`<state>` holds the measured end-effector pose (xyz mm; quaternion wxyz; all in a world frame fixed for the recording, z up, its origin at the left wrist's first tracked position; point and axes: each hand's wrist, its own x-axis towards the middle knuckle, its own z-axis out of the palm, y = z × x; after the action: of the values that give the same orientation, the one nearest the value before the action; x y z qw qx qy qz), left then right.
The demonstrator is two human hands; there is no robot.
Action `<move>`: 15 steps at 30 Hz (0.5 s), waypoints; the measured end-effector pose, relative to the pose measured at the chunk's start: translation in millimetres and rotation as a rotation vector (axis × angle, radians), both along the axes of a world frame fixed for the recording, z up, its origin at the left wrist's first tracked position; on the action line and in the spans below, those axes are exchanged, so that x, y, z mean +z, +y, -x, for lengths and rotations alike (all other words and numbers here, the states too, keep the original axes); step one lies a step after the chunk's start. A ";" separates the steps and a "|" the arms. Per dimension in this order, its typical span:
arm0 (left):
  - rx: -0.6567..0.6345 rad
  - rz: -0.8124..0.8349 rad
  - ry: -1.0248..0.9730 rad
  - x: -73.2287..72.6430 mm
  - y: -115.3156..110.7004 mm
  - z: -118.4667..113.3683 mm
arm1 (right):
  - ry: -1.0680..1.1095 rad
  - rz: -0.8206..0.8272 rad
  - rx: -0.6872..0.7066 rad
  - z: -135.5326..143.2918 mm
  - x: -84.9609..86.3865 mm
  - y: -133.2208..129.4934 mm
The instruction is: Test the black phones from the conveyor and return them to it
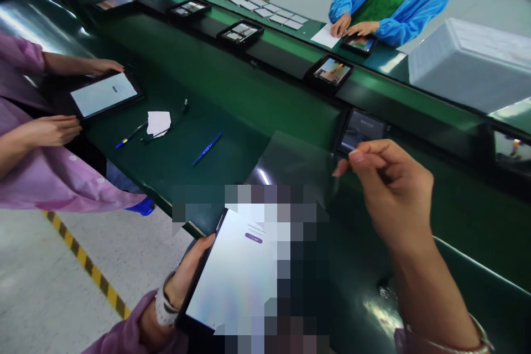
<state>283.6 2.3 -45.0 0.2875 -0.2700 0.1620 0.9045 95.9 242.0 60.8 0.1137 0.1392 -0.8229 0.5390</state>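
Note:
My left hand (188,276), with a white watch on its wrist, holds the left edge of a tablet (232,276) whose screen is lit white with a small purple button. Part of the tablet is hidden by pixelated blocks. My right hand (390,182) is raised at the right, thumb and index finger pinching a corner of a thin clear film (290,160). The film hangs between the two hands, above the green bench. Beyond my right hand a dark-screened tablet (360,130) lies in a black tray.
A blue pen (206,149), a torn white paper (159,123) and a cable lie on the green bench (232,177). At the left a person in pink holds another tablet (103,94). Trays with tablets line the conveyor; across it a person in blue handles white paper near a white box (473,61).

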 end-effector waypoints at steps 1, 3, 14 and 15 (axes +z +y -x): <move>0.005 0.020 -0.004 2.6 -0.3 -1.8 | -0.004 0.002 -0.004 0.1 -0.5 0.4; 0.008 0.045 -0.013 6.7 -0.6 -5.1 | -0.019 0.006 -0.023 0.3 -1.0 1.3; -0.050 0.049 -0.050 10.7 -0.2 -12.3 | 0.020 0.062 -0.056 2.1 -2.3 4.7; -0.056 0.056 -0.059 10.6 0.0 -12.1 | 0.016 0.067 -0.063 2.7 -2.1 5.0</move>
<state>295.7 2.3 -34.5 0.3096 -0.2997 0.1862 0.8830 93.2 247.0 58.7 0.1417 0.1136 -0.8075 0.5612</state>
